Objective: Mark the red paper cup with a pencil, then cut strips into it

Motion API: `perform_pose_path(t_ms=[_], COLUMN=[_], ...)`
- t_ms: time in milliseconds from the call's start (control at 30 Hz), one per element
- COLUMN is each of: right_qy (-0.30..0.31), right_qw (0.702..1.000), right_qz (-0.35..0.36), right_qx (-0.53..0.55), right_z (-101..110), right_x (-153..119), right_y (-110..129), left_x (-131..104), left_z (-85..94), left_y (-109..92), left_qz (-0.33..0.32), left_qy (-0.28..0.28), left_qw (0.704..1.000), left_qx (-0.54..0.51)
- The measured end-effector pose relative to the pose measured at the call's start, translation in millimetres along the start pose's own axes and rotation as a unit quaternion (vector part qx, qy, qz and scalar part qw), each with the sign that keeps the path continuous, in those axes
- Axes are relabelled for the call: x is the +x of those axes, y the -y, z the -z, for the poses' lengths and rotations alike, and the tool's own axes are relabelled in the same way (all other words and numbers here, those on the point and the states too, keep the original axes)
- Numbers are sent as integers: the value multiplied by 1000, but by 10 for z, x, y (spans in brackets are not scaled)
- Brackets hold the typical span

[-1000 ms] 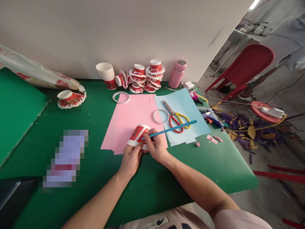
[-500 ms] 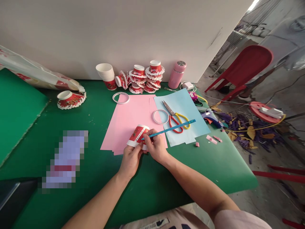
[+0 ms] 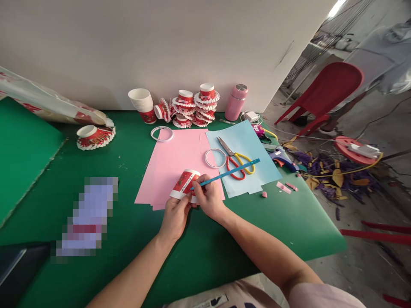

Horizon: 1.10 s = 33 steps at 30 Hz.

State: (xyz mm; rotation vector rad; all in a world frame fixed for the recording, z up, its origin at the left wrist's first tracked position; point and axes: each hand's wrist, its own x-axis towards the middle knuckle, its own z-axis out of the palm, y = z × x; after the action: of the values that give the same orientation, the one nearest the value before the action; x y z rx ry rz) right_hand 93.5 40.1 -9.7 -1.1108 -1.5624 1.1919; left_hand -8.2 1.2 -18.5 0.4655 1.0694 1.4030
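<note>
My left hand point(image 3: 176, 214) is closed on a red and white paper cup point(image 3: 183, 183), which lies tilted over the near edge of the pink paper point(image 3: 173, 156). Between the fingers of my right hand point(image 3: 210, 199) is a blue pencil point(image 3: 233, 172), its tip against the cup's side. The pencil's far end reaches over scissors point(image 3: 236, 160) with one red and one yellow handle, lying on light blue paper point(image 3: 253, 145). One white ring point(image 3: 215, 158) overlaps both papers, and another ring point(image 3: 162, 134) rests at the pink paper's far left corner.
Along the wall stand stacked paper cups point(image 3: 141, 102), several fringed cups point(image 3: 207, 102) and a pink bottle point(image 3: 236, 102). One fringed cup point(image 3: 93, 136) sits at the left. A glue gun point(image 3: 284, 159) and pink scraps point(image 3: 284, 187) lie right. A red chair point(image 3: 324, 92) stands beyond the table.
The whole view has shifted slightly. Both hands keep their hold on the cup and pencil, with the pencil tip still at the cup's side; little else differs.
</note>
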Motion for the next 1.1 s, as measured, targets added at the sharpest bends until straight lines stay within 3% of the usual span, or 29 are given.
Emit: perform_pose_path(t_ms=[500,800,1100], right_qy=[1,-28,-11], right_qw=[1000,998,1000], right_qz=[0,30,3], right_qx=[3,-44,2], right_z=[-10,12,-8], right_x=[6,19,4], right_y=[7,15,-27], left_x=[1,-1,2], left_z=[0,0,13], left_y=[-7,-16,-3], left_qz=[0,-1,2], left_qy=[4,-5,4], left_qw=[1000,1000,1000], left_qx=[-6,1,0])
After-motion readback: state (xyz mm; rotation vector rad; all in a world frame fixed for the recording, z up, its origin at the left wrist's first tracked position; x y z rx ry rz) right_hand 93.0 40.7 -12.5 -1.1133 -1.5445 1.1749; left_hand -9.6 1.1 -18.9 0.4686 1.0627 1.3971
